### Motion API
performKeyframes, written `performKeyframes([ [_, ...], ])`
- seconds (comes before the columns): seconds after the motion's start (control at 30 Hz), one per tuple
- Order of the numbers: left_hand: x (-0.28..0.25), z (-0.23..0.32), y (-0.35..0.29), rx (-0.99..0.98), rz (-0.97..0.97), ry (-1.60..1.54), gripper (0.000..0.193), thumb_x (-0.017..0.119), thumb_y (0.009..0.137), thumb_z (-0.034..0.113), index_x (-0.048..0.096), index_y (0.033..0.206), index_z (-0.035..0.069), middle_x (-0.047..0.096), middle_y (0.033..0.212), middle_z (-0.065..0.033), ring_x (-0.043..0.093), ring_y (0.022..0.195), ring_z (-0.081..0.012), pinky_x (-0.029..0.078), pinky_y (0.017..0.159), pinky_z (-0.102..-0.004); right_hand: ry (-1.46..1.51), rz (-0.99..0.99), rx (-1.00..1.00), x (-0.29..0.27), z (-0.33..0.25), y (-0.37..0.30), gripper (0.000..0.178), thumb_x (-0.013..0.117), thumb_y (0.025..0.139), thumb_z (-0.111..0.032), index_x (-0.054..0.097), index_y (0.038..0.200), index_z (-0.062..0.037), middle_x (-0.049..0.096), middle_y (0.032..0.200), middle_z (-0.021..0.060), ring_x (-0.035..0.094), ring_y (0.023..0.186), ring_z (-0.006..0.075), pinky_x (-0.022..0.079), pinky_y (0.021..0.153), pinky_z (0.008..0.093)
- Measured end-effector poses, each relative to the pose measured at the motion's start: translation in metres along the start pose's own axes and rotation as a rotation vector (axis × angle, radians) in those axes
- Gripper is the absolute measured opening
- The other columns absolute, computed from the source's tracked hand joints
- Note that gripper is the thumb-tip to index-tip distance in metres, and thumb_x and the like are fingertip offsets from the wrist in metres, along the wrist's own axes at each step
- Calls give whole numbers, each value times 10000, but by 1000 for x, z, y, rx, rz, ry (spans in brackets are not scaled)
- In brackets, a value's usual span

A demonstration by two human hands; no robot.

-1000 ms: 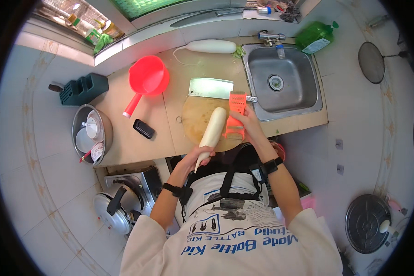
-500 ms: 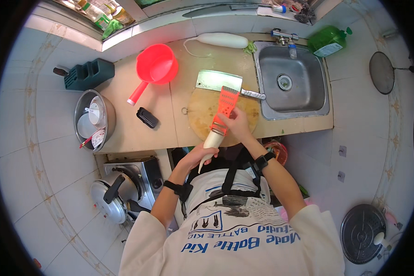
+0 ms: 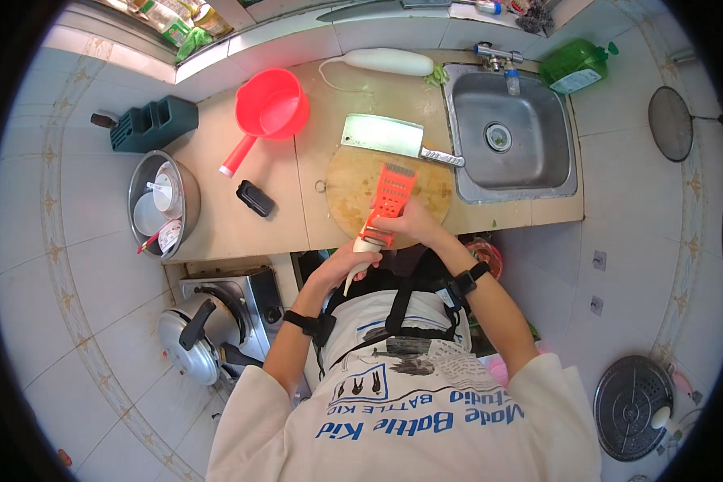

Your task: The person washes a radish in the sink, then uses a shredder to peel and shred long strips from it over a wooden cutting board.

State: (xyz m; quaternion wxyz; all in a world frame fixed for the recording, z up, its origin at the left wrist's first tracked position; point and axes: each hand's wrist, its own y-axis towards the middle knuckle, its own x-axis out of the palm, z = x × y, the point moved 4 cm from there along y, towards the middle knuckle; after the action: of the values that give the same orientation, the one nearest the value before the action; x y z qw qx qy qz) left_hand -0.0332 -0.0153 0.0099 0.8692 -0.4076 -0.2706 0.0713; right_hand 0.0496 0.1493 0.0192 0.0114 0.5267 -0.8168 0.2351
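Note:
My left hand point(image 3: 347, 263) is closed round the lower part of a white radish point(image 3: 365, 244), its thin tail pointing down toward my body. In my right hand point(image 3: 412, 222) is an orange peeler-grater point(image 3: 394, 191), its toothed end pointing away from me. The peeler's bladed part lies against the radish, just above my left fingers, and covers the radish's upper end. Both hands are over the near edge of a round wooden chopping board point(image 3: 347, 189). A cleaver point(image 3: 382, 135) rests flat across the board's far edge, handle toward the sink.
Along the wall lies another white radish point(image 3: 390, 62). A red dipper point(image 3: 269, 106) and a small black object point(image 3: 255, 198) are left of the board. The sink point(image 3: 530, 157) and a green bottle point(image 3: 572, 71) are right; a knife block point(image 3: 154, 126) and metal bowl point(image 3: 191, 215) stand left.
My right hand has drawn the peeler down along the radish, closer to my left hand. Less of the radish shows between them now. The left hand keeps its hold.

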Motion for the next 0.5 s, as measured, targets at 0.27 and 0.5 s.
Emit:
performKeyframes([
  [0.27,0,-6,0,14,-33,41,368,726,807,168,571,1121,54,599,803,-8,535,530,-75,426,436,-217,67,-165,-47,6,0,6,314,759,814,-73,653,1104,-15,699,1138,108,663,997,170,534,895,335],
  [0.5,-3,-10,0,28,15,12,311,710,802,143,562,1055,41,590,777,-21,521,502,-82,410,424,-224,-20,-150,-95,-8,9,12,290,743,825,-64,657,1098,-14,714,1103,84,666,1006,166,538,897,342],
])
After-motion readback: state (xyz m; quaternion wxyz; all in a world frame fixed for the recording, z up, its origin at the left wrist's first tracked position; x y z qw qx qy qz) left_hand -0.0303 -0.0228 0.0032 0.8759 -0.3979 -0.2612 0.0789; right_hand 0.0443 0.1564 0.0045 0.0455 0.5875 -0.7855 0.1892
